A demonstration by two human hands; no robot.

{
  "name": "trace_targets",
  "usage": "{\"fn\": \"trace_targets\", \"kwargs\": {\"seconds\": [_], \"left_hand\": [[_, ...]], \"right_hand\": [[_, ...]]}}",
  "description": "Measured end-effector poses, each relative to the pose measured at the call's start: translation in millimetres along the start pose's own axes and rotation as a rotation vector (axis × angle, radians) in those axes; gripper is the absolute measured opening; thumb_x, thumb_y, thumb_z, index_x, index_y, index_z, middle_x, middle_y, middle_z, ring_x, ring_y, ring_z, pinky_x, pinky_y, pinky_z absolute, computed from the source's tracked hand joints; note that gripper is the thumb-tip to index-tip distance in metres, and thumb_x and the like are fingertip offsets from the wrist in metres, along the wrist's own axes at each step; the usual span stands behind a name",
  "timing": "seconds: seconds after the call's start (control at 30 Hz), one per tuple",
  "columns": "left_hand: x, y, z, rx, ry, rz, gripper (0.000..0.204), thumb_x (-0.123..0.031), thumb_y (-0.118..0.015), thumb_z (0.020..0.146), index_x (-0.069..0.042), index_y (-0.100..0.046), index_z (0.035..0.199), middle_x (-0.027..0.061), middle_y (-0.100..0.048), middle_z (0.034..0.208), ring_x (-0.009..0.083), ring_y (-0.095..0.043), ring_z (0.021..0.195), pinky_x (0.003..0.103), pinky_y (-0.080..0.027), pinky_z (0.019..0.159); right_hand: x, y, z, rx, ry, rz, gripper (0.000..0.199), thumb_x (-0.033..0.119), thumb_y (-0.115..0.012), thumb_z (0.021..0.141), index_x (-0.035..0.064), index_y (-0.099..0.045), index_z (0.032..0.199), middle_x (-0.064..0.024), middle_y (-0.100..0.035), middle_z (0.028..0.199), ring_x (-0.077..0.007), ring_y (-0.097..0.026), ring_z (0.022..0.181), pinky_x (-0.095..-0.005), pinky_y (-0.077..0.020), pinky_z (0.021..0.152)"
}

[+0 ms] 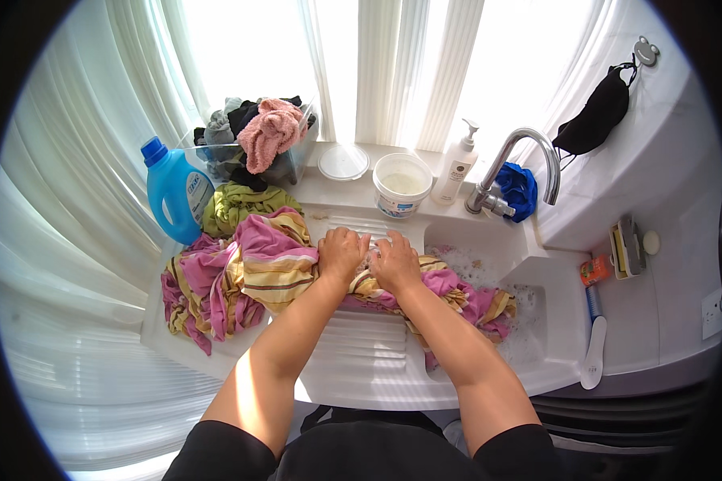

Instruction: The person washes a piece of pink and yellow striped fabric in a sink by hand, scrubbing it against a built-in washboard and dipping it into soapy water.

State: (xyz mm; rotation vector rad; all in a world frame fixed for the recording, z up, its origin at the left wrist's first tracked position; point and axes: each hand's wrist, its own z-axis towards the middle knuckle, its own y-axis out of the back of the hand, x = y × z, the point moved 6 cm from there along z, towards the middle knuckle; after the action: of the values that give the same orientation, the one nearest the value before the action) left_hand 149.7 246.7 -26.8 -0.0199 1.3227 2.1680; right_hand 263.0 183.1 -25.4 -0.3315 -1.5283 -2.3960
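Observation:
A long pink and yellow striped cloth (277, 268) is bunched across the ridged washboard (361, 345) of the white sink. Its left part is heaped on the ledge, while the right end hangs into the basin (541, 321) among suds. My left hand (342, 255) and my right hand (395, 264) are close together over the middle of the cloth, fingers curled and gripping it. White foam shows between them. The fingertips are partly hidden by the backs of the hands and the folds.
Behind stand a blue detergent bottle (180, 192), green cloth (245, 207), a clothes-filled clear bin (297, 156), a white tub (402, 186), its lid (343, 163) and a pump bottle (456, 171). The faucet (549, 164) arches over the basin. A white-handled brush (594, 353) lies right.

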Motion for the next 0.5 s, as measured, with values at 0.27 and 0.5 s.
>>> {"fn": "trace_targets", "kwargs": {"seconds": [0.27,0.5], "left_hand": [[-43,114,-123,0.188,-0.423,-0.223,0.050,-0.043,-0.065,0.084,-0.008,-0.063,0.119,0.0117,-0.061,0.115,0.0324,-0.055,0.112,0.045,-0.034,0.099],[5,13,-41,0.374,0.106,-0.285,0.028,-0.029,-0.059,0.088,-0.006,-0.064,0.072,0.0146,-0.065,0.080,0.0367,-0.058,0.085,0.050,-0.041,0.077]], "right_hand": [[55,63,-124,0.135,0.379,0.104,0.091,0.056,-0.072,0.069,0.0028,-0.042,0.137,-0.0216,-0.046,0.132,-0.0371,-0.044,0.123,-0.0557,-0.0280,0.106],[21,6,-15,0.484,0.026,0.138,0.048,0.042,-0.066,0.068,-0.0007,-0.061,0.091,-0.0216,-0.062,0.103,-0.0349,-0.059,0.099,-0.0464,-0.0445,0.083]]}}
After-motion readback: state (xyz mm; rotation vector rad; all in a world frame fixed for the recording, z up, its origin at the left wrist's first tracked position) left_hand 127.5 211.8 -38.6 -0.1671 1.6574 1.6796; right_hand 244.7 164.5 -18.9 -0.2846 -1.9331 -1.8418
